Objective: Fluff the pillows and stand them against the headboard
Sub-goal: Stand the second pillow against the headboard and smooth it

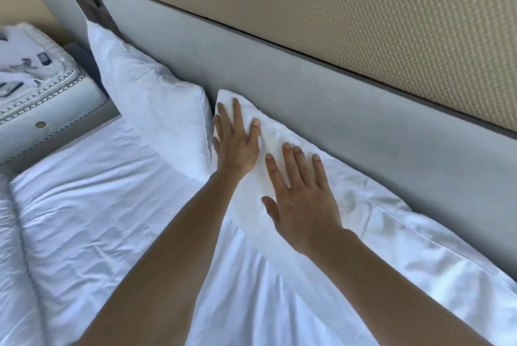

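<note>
Two white pillows lean against the grey headboard (pixel 321 99). The far pillow (pixel 145 93) stands on the left, touching nothing but the bed and the board. The near pillow (pixel 377 236) stretches from the centre to the lower right, its top edge against the headboard. My left hand (pixel 236 138) lies flat on that pillow's left corner, fingers spread. My right hand (pixel 302 197) rests flat on its front face a little to the right, fingers also apart. Neither hand grips the fabric.
White sheets (pixel 98 219) cover the mattress in front of the pillows. A patterned white quilt or bag (pixel 36 85) sits at the far left beside the bed. Above the headboard runs a beige textured wall panel (pixel 391 15).
</note>
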